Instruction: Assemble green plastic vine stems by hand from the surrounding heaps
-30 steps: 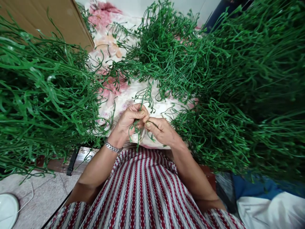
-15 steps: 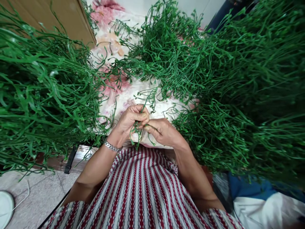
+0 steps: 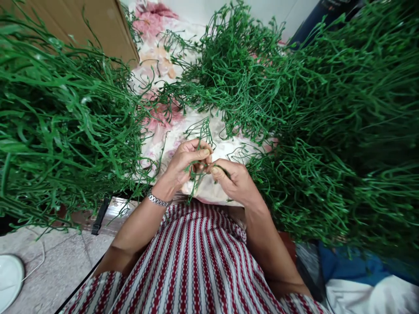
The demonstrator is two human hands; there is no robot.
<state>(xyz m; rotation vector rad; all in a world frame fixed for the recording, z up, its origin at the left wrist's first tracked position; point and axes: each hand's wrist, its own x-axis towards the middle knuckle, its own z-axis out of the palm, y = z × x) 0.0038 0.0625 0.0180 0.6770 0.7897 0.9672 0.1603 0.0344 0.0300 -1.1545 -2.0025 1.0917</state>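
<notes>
Thin green stems [image 3: 203, 129] stick out above and below my left hand [image 3: 188, 161], whose thumb and fingers are closed on them. A metal watch band circles that wrist. My right hand [image 3: 231, 178] touches the left fingertips; its thumb and forefinger pinch a short piece of green stem. Both hands are over a white and pink floral cloth [image 3: 193, 117], close to the striped garment. A large heap of green stems [image 3: 65, 126] lies on the left, and another heap [image 3: 255, 87] spreads from the middle to the right.
A brown cardboard box [image 3: 94, 28] stands at the back left. At the lower left is a round white object [image 3: 9, 281] on the tiled floor. Blue and white cloth [image 3: 356, 294] lies at the lower right. A dark blue object [image 3: 322, 19] leans at the back right.
The view has shifted slightly, with the scene appearing further right. The stem in my right hand now lies across its fingers, and the left fingers have opened a little around their stems.
</notes>
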